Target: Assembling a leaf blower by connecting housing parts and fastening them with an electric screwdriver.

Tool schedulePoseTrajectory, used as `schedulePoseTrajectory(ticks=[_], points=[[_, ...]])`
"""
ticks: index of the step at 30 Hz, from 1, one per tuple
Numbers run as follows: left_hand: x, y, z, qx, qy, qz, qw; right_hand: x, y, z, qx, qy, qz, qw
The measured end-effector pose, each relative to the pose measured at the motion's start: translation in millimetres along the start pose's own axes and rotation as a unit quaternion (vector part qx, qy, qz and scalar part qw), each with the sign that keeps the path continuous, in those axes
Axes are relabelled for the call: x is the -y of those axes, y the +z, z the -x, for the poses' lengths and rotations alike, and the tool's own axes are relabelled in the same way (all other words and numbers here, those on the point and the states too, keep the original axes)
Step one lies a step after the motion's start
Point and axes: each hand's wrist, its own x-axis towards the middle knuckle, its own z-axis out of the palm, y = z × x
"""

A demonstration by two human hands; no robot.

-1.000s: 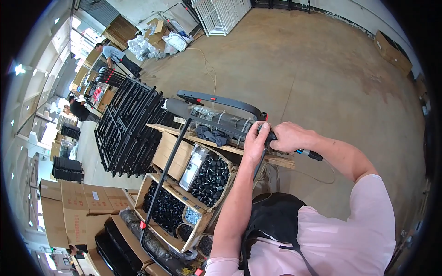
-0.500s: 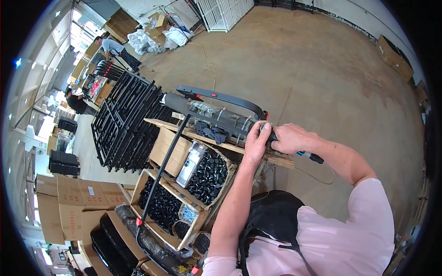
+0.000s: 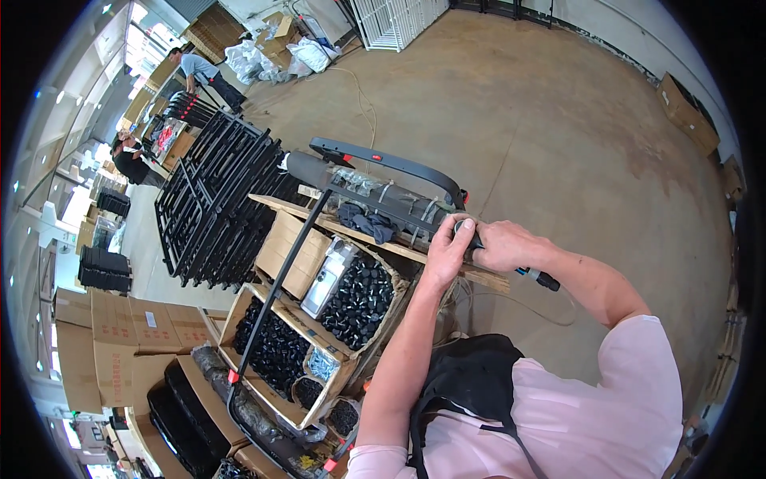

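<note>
A black tubular metal frame (image 3: 391,162) with red fittings lies across a padded grey roller (image 3: 307,168) in front of me. My left hand (image 3: 450,246) is closed at the frame's near right corner, thumb on top. Against it, my right hand (image 3: 509,246) is wrapped round a dark hand-held tool (image 3: 542,279), whose blue-and-black end sticks out below the fist with a thin line hanging from it. Its front end meets my left fingers, which hide the contact point. A dark cloth (image 3: 367,223) lies under the frame's bar.
Open boxes of black plastic caps (image 3: 363,303), a tub of silvery screws (image 3: 321,365) and a clear-topped case (image 3: 329,279) stand left of my arm. Beyond are stacked black frames (image 3: 215,191), cartons (image 3: 132,339) and two people (image 3: 199,73) at benches. A wooden plank (image 3: 487,279) juts out near my hands.
The view has shifted slightly. Both my hands stay together at the frame's corner, with little visible movement. At far left, the person in black has straightened up somewhat.
</note>
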Motion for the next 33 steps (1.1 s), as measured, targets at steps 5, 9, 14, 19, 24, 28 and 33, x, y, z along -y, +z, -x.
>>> schedulePoseTrajectory(ticks=[5,9,14,19,24,28,33], points=[[5,-6,2,0.003,-0.021,-0.020,1.000,6,-2,-7,0.074,0.048,-0.011,0.996],[2,-11,0,0.021,-0.047,-0.032,0.998,6,5,-14,0.065,0.034,0.000,0.997],[-15,-7,2,0.031,-0.068,-0.087,0.993,14,-2,-9,0.051,0.064,0.014,0.997],[-15,-15,4,0.050,-0.045,-0.086,0.994,30,3,2,0.037,0.121,-0.094,0.987],[-20,-19,3,0.068,-0.004,-0.108,0.992,36,6,-5,0.017,0.134,-0.074,0.988],[-35,-51,-9,-0.011,0.087,-0.138,0.987,68,-5,-34,-0.009,0.091,-0.147,0.985],[-75,-138,-43,-0.083,0.069,-0.045,0.993,147,-35,-110,0.019,0.022,-0.054,0.998]])
